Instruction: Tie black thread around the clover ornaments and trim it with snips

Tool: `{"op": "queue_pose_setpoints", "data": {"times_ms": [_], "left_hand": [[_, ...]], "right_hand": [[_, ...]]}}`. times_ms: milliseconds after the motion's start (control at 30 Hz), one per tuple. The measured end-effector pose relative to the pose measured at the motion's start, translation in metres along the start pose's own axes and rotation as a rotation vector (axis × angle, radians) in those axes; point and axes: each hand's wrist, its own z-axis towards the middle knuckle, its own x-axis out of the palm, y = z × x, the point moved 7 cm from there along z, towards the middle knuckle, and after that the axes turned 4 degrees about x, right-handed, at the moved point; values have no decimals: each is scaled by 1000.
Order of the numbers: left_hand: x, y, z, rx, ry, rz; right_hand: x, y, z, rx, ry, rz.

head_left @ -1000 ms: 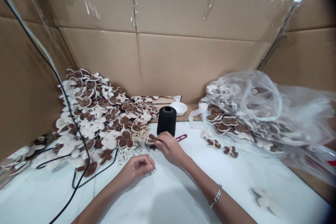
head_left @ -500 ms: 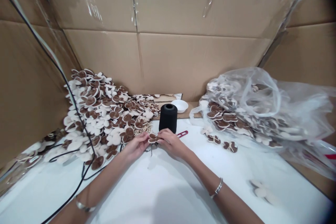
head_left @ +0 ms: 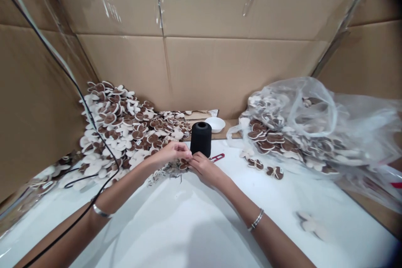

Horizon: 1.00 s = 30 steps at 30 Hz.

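My right hand (head_left: 204,167) pinches a small brown-and-cream flower-shaped piece (head_left: 184,164) at its fingertips, just in front of a black thread cone (head_left: 201,139). My left hand (head_left: 169,153) is curled above the same piece, with its fingers closed and reaching toward it. Fine thread between the fingers is too small to make out. Scattered cream bits and dark thread clippings (head_left: 166,172) lie under my left wrist on the white table (head_left: 169,226).
A large heap of similar pieces (head_left: 122,130) rises at the left against cardboard walls (head_left: 238,79). At the right, more lie in a clear plastic bag (head_left: 282,130). A white bowl (head_left: 215,124), red-handled snips (head_left: 217,158) and a black cable (head_left: 94,134) are nearby.
My left hand has come up from the near table to the piece and now sits higher, closer to the cone. My right hand has stayed at the piece. The view has tilted slightly.
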Motion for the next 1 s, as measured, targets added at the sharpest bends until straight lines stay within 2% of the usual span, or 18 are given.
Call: {"op": "queue_pose_setpoints", "data": {"times_ms": [100, 200, 367, 533, 667, 800, 867, 933, 1000], "left_hand": [[14, -12, -16, 59, 22, 140], [25, -13, -35, 134, 4, 267], [37, -3, -59, 181, -69, 318], [38, 9, -69, 197, -136, 280], [29, 37, -66, 165, -168, -20], [15, 77, -52, 34, -267, -649], [11, 89, -40, -25, -332, -893], [8, 91, -27, -45, -353, -971], [5, 84, -14, -54, -324, -893]], "right_hand": [[1, -4, -1, 30, -10, -12], [1, -7, -1, 47, -29, 8], [-2, -9, 0, 99, -86, 62], [-4, -10, 2, 129, -149, 215], [-5, -17, 0, 172, -216, 364], [-6, -19, -2, 176, -250, 469], [-6, -17, -1, 160, -235, 489], [-7, -13, -1, 131, -202, 476], [-8, -9, -1, 97, -160, 437]]}}
